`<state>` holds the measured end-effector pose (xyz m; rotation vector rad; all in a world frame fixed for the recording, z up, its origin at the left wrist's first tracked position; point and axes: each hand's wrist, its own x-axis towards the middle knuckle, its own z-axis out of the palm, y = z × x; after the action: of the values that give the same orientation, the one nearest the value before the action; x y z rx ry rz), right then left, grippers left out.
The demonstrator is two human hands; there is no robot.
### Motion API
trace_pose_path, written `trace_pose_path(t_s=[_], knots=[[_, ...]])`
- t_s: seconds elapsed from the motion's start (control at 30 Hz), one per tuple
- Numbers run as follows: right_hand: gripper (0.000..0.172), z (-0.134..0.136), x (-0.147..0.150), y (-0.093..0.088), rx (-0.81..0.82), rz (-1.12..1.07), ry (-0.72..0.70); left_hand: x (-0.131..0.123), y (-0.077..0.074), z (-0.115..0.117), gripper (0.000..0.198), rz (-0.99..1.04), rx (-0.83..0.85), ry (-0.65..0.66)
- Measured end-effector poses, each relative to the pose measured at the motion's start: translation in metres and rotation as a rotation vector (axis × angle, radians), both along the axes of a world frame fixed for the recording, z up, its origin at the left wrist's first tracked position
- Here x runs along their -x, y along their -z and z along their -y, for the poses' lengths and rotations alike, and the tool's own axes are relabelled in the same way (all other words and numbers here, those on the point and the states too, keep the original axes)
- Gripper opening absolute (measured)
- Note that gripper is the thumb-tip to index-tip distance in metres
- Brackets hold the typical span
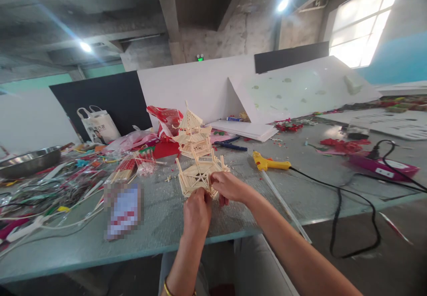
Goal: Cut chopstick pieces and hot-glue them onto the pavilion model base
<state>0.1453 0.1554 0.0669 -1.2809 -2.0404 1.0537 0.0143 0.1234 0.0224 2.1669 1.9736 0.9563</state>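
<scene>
A small wooden-stick pagoda model [192, 132] stands on the grey-green table [160, 225]. In front of it lies a flat hexagonal stick frame [197, 175]. My left hand [196, 211] is closed with its fingertips pinching the frame's near edge. My right hand [229, 187] is closed on the frame's right near corner. Both hands meet at the frame's front. What the fingertips pinch besides the frame is too small to see.
A yellow glue gun [269, 163] with a black cord [336, 198] lies right of the model. Blue pliers [230, 144] lie behind. Stick bundles [124, 170], a blurred packet [122, 210], red bag [167, 120], metal bowl [30, 160] and wire clutter sit left. White boards [293, 87] stand at the back.
</scene>
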Motion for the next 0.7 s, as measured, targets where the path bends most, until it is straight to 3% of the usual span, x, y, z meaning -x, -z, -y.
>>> trace_pose_path(t_s=[0.23,0.43,0.53,0.7], knots=[[0.023,0.010,-0.002,-0.007,-0.072,-0.039,0.030,0.000,-0.004,0.003,0.014,0.027,-0.011,0.021],[0.042,0.038,-0.009,-0.015,-0.237,-0.079,0.239,0.000,-0.005,0.007,0.012,0.051,-0.018,0.032],[0.042,0.056,-0.015,-0.011,-0.310,-0.118,0.331,0.001,-0.005,0.008,0.011,0.069,-0.019,0.032],[0.031,0.082,-0.022,0.013,-0.292,-0.155,0.372,0.007,-0.007,0.012,0.013,0.106,0.004,0.033]])
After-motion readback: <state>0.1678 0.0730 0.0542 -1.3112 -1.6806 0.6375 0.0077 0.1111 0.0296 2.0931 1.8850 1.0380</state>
